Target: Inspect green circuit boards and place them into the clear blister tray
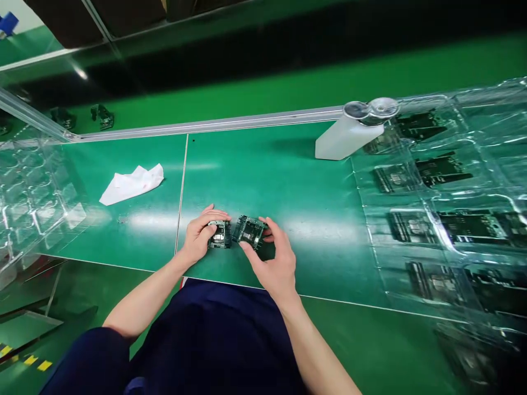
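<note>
Two small circuit boards lie side by side over the green table, close to its front edge. My left hand (202, 233) grips the left circuit board (220, 235), with the thumb on its top face and the fingers along its far side. Between the thumb and fingers of my right hand (276, 253) is the right circuit board (248, 230), turned at a slight angle. Only a narrow gap parts the two boards. Their undersides are hidden, and fine details on them are too small to make out.
Clear plastic trays (432, 200) with several circuit boards fill the right side. A white bottle (341, 137) with a metal top stands at the back right. On the left are a crumpled white cloth (134, 184) and another clear tray (31, 189). A metal rail (247, 122) runs behind.
</note>
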`<state>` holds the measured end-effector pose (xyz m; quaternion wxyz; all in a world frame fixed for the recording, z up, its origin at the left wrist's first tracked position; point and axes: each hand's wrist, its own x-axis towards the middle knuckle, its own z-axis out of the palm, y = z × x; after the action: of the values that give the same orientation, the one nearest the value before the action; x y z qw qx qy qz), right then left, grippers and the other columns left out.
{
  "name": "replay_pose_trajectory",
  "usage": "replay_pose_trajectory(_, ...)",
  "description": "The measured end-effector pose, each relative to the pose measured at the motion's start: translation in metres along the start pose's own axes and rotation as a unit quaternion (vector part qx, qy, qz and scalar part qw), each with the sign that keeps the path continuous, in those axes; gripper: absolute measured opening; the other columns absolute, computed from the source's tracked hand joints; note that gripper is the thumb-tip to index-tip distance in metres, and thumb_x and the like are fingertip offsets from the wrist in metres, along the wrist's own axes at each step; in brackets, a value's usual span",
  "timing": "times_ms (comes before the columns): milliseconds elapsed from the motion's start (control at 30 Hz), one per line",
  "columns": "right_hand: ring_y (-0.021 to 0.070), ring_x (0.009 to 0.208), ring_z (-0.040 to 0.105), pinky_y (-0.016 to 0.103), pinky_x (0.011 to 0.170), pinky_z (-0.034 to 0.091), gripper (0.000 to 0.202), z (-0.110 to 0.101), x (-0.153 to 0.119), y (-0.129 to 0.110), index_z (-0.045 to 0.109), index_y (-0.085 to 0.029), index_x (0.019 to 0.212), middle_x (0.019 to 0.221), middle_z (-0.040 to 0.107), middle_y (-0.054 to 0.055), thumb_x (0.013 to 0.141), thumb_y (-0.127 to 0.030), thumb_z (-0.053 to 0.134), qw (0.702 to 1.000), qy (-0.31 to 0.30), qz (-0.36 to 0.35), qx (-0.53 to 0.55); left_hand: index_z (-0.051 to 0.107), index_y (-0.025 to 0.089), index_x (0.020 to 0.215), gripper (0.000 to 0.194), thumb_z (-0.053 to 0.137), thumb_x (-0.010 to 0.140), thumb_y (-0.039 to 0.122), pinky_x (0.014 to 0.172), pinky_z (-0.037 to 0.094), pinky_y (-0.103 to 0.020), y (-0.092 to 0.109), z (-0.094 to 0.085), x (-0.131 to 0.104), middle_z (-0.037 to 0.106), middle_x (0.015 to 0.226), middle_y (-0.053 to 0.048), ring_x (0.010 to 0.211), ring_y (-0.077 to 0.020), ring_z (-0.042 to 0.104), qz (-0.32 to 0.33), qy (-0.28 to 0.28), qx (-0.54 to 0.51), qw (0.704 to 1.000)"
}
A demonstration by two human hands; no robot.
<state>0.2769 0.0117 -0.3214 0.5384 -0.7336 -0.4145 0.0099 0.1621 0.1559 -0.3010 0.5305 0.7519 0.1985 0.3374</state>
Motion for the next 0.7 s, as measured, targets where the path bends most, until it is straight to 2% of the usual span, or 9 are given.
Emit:
replay_pose_trajectory(133, 0.0216, 0.097, 0.065, 0.036, 0.075, 0.058, 0.049, -0.002, 0.0, -0.002, 0.048, -0.019, 0.135, 0.121, 0.065, 0.013, 0.092, -0.037, 0.063, 1.0, -0.018, 0.004, 0.001, 0.074, 0.022, 0.093, 0.023, 0.053, 0.089, 0.03, 0.116, 0.035, -0.052, 0.003, -0.002, 0.001, 0.078, 0.096, -0.005, 0.099, -0.0222, 0.071, -0.006, -0.008, 0.013, 1.0)
replay_pose_trajectory(300, 0.0243, 0.102, 0.065, 0.039, 0.077, 0.059, 0.051, -0.002, -0.002, 0.0, 0.048, -0.019, 0.135, 0.123, 0.065, 0.014, 0.09, -0.039, 0.064, 0.999, -0.025, 0.025, 0.004, 0.072, 0.021, 0.095, 0.022, 0.059, 0.088, 0.036, 0.119, 0.03, -0.054, 0.011, -0.004, 0.003, 0.078, 0.097, -0.005, 0.108, -0.0239, 0.068, -0.031, -0.037, 0.016, 0.999)
replay_pose_trajectory(467, 0.0222, 0.101, 0.065, 0.038, 0.083, 0.058, 0.05, -0.001, -0.003, 0.001, 0.049, -0.019, 0.134, 0.122, 0.065, 0.013, 0.09, -0.036, 0.066, 0.999, -0.005, 0.019, 0.025, 0.071, 0.022, 0.091, 0.014, 0.065, 0.087, 0.034, 0.119, 0.029, -0.055, 0.015, -0.001, 0.005, 0.077, 0.095, -0.005, 0.107, -0.0233, 0.068, -0.052, -0.053, 0.039, 0.996)
replay_pose_trajectory(567, 0.0216, 0.1, 0.065, 0.038, 0.085, 0.058, 0.049, -0.003, -0.003, 0.001, 0.051, -0.018, 0.132, 0.122, 0.065, 0.012, 0.089, -0.035, 0.067, 0.999, -0.006, 0.024, 0.038, 0.071, 0.022, 0.09, 0.011, 0.066, 0.087, 0.031, 0.119, 0.029, -0.055, 0.012, -0.001, 0.007, 0.077, 0.094, -0.004, 0.104, -0.022, 0.069, -0.035, -0.055, 0.035, 0.997)
replay_pose_trajectory(700, 0.022, 0.101, 0.065, 0.039, 0.083, 0.059, 0.046, -0.009, -0.003, -0.001, 0.053, -0.018, 0.13, 0.12, 0.065, 0.012, 0.089, -0.035, 0.067, 0.998, -0.024, 0.024, 0.046, 0.072, 0.022, 0.091, 0.009, 0.065, 0.087, 0.027, 0.112, 0.039, -0.053, 0.011, -0.011, 0.015, 0.077, 0.093, -0.005, 0.105, -0.0228, 0.068, 0.014, -0.074, 0.042, 0.996)
